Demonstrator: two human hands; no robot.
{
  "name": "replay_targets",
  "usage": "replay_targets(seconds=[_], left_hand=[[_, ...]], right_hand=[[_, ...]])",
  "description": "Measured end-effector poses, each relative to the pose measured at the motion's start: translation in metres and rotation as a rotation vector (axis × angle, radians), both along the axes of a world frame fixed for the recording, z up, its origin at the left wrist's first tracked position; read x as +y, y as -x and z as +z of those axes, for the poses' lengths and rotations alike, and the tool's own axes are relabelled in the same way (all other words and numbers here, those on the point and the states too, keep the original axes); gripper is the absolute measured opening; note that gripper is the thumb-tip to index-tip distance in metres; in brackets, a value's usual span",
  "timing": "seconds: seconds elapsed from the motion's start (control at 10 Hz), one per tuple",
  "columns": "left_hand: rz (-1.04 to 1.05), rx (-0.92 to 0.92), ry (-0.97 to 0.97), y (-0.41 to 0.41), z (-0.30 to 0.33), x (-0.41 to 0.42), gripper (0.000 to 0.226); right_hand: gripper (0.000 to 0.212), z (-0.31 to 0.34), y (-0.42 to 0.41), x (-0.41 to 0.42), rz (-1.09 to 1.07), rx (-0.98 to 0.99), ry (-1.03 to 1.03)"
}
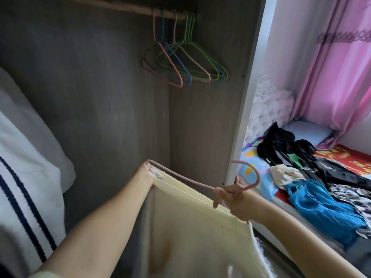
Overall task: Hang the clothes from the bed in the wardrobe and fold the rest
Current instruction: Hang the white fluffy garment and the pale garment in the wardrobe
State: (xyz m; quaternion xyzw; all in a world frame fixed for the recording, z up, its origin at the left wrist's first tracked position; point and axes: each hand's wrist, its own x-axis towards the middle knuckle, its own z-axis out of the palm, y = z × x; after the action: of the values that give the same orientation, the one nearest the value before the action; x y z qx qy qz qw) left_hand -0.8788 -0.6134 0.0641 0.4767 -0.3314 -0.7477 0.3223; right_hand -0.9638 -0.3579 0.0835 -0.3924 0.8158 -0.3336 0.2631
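Head view: right hand gripping hanger neck, left hand pinching the cream garment at its far end, both lying well below the rail, hook nearer the right hand.

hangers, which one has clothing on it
The pink hanger held in both hands, carrying the cream garment. The other hangers on the rod are bare.

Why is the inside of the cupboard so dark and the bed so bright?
Head view: the wardrobe sits in shadow, its rail dim; daylight glows through the pink curtain onto the bed; the wide lens bends the wardrobe's edge; the cream garment looks soft up close.
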Motion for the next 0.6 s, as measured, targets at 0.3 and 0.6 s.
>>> replay_targets(seconds=[0.3,0.6], left_hand=[[-0.378,-0.25,0.173,-0.001,-0.025,-0.004,0.034],[-0.399,-0.899,1.186,0.028,-0.053,0.032,0.022]], right_hand=[[0.046,-0.015,0.001,0.027,-0.115,-0.14,-0.111],[0.033,-0.051,-0.003,0.018,-0.036,0.052,-0.319]])
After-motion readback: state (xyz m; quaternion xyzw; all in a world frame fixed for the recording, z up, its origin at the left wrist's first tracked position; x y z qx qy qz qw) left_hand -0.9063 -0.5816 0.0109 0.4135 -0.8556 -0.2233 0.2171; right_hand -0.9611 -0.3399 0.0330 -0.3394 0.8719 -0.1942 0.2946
